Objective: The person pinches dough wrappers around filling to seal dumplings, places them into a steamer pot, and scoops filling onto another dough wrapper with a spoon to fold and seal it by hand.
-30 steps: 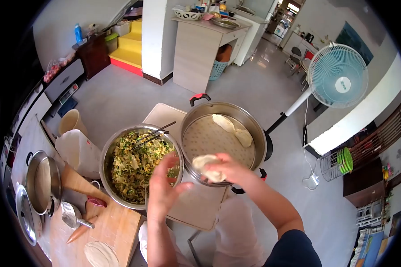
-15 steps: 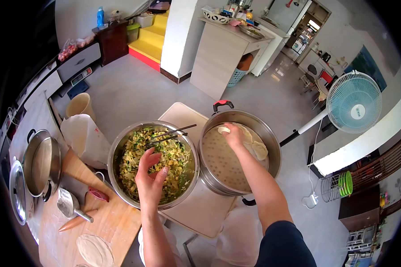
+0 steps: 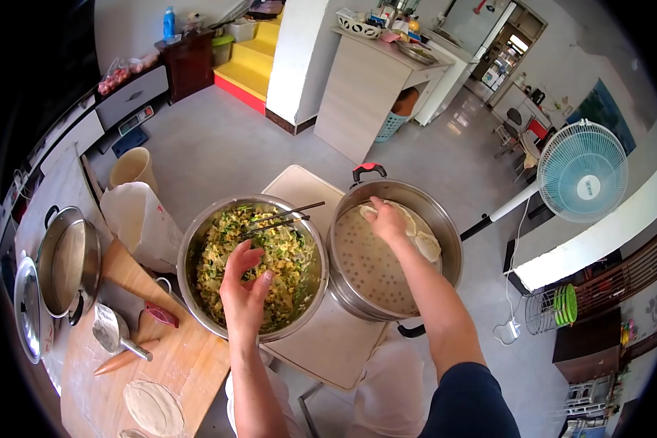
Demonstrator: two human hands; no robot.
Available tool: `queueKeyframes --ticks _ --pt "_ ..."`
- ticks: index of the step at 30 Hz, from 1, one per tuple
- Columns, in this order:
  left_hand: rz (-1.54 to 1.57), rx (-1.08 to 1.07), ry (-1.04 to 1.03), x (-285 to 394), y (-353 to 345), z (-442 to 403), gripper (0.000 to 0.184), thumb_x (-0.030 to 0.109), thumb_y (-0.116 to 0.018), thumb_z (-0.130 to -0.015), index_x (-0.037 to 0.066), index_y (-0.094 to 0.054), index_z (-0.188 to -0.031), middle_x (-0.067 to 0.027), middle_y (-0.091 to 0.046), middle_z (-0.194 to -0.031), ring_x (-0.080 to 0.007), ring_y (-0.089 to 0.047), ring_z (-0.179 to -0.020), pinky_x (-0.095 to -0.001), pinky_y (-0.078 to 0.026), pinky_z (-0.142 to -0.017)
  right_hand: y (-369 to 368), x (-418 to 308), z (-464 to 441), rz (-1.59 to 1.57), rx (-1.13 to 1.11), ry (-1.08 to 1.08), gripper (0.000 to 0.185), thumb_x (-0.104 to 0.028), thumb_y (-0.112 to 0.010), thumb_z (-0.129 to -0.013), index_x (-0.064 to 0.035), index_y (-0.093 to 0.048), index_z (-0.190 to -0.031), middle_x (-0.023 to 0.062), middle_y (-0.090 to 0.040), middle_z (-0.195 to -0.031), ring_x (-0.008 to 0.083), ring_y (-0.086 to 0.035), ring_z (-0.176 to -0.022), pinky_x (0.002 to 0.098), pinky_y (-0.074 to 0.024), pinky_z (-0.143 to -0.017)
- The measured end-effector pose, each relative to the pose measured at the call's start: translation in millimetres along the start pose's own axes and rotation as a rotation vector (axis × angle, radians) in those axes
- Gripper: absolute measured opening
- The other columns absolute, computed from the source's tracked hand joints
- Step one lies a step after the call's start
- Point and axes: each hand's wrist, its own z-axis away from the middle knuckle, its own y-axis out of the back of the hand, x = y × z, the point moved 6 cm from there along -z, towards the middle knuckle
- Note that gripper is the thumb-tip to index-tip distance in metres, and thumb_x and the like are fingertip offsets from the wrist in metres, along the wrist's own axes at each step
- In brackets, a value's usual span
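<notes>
My left hand (image 3: 244, 288) hangs over a steel bowl (image 3: 315, 292) of chopped green and yellow filling (image 3: 285, 255). Its fingers are loosely curled and apart, with nothing between them. Two dark chopsticks (image 3: 288, 215) lie across the filling. Inside the perforated steel steamer pot (image 3: 365, 281), my right hand (image 3: 388, 220) has its thumb and fingers around a pale dumpling (image 3: 367, 212) near the far left wall. Other dumplings (image 3: 426, 247) lie along the right side, partly behind my hand.
On the wooden board (image 3: 197, 365) at left are flat dough rounds (image 3: 153, 407), a rolling pin (image 3: 117, 361) and a metal scoop (image 3: 113, 332). A steel pan (image 3: 69, 263) stands beyond. Bowl and steamer rest on a small table (image 3: 328, 358). A standing fan (image 3: 584, 171) is at right.
My right hand's fingers have lifted and spread slightly at the dumpling, which sits by the steamer's far left wall. My left hand stays over the bowl. The view has shifted slightly.
</notes>
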Motion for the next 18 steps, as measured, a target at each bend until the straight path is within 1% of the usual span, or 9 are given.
queueKeyframes --ticks 2,3,6,7,10,13,14,16,18 --pt "0.018 0.010 -0.001 -2 1 0 0.060 -0.001 -0.070 -0.084 0.005 -0.051 -0.141 -0.0121 -0.066 -0.122 -0.0222 -0.062 -0.113 -0.0346 -0.056 -0.087 -5 30 -22 -0.170 0.048 -0.039 0.036 -0.025 -0.063 -0.092 -0.0175 -0.065 -0.127 0.0128 -0.071 -0.113 0.0348 -0.067 -0.105 0.0476 -0.0530 -0.091" --pt "0.034 0.019 -0.001 -5 4 -1 0.059 -0.001 -0.070 -0.085 0.005 -0.051 -0.140 -0.0121 -0.066 -0.121 -0.0219 -0.062 -0.112 -0.0346 -0.055 -0.087 -5 47 -32 -0.240 0.144 0.047 0.035 -0.028 -0.059 -0.095 -0.0133 -0.065 -0.127 0.0135 -0.072 -0.108 0.0302 -0.071 -0.094 0.0436 -0.0571 -0.082" --pt "0.109 0.057 0.012 -9 12 -1 0.055 -0.002 -0.068 -0.086 0.004 -0.053 -0.138 -0.0120 -0.067 -0.121 -0.0203 -0.062 -0.112 -0.0335 -0.054 -0.089 13 77 -31 -0.876 -0.023 -0.324 0.033 -0.027 -0.058 -0.097 -0.0123 -0.065 -0.126 0.0136 -0.073 -0.103 0.0204 -0.072 -0.086 0.0356 -0.0588 -0.071" --pt "0.105 0.067 0.004 -9 15 -2 0.054 -0.002 -0.067 -0.087 0.004 -0.053 -0.138 -0.0119 -0.066 -0.121 -0.0201 -0.062 -0.112 -0.0330 -0.054 -0.090 22 79 -27 -0.864 -0.017 -0.340 0.031 -0.030 -0.056 -0.101 -0.0080 -0.070 -0.116 0.0051 -0.073 -0.106 0.0163 -0.070 -0.092 0.0330 -0.0588 -0.073" --pt "0.147 0.110 -0.037 -5 24 0 0.048 0.000 -0.066 -0.089 0.004 -0.054 -0.136 -0.0095 -0.067 -0.118 -0.0184 -0.062 -0.112 -0.0309 -0.052 -0.091 29 64 -14 -0.656 -0.124 -0.169 0.028 -0.027 -0.060 -0.098 -0.0074 -0.072 -0.114 0.0063 -0.073 -0.107 0.0177 -0.070 -0.092 0.0335 -0.0583 -0.075" --pt "0.228 0.182 -0.042 4 49 9 0.044 0.000 -0.065 -0.091 0.002 -0.056 -0.134 -0.0079 -0.067 -0.116 -0.0161 -0.063 -0.109 -0.0300 -0.052 -0.091 29 39 -6 -0.246 0.035 0.048 0.027 -0.021 -0.065 -0.093 -0.0073 -0.072 -0.115 0.0070 -0.074 -0.109 0.0181 -0.070 -0.093 0.0341 -0.0576 -0.080" --pt "0.225 0.205 -0.075 12 63 14 0.043 -0.003 -0.064 -0.091 0.001 -0.056 -0.133 -0.0086 -0.067 -0.116 -0.0163 -0.063 -0.108 -0.0292 -0.052 -0.090 20 42 -7 -0.438 0.147 0.090 0.031 -0.025 -0.071 -0.087 -0.0115 -0.073 -0.115 0.0096 -0.075 -0.102 0.0253 -0.072 -0.094 0.0391 -0.0550 -0.086" --pt "0.187 0.305 -0.109 25 105 30 0.041 -0.002 -0.064 -0.092 0.000 -0.057 -0.132 -0.0088 -0.067 -0.116 -0.0166 -0.064 -0.107 -0.0292 -0.052 -0.090 47 -2 12 -0.659 0.160 0.314 0.032 -0.018 -0.070 -0.089 -0.0078 -0.071 -0.120 0.0092 -0.074 -0.113 0.0214 -0.070 -0.103 0.0356 -0.0546 -0.091" --pt "0.162 0.351 -0.095 36 155 47 0.039 0.000 -0.066 -0.093 -0.001 -0.057 -0.130 -0.0092 -0.067 -0.115 -0.0163 -0.064 -0.106 -0.0296 -0.053 -0.090 64 -29 33 -0.814 0.040 0.410 0.037 -0.009 -0.068 -0.092 -0.0064 -0.066 -0.128 0.0080 -0.071 -0.117 0.0158 -0.067 -0.103 0.0298 -0.0547 -0.087"
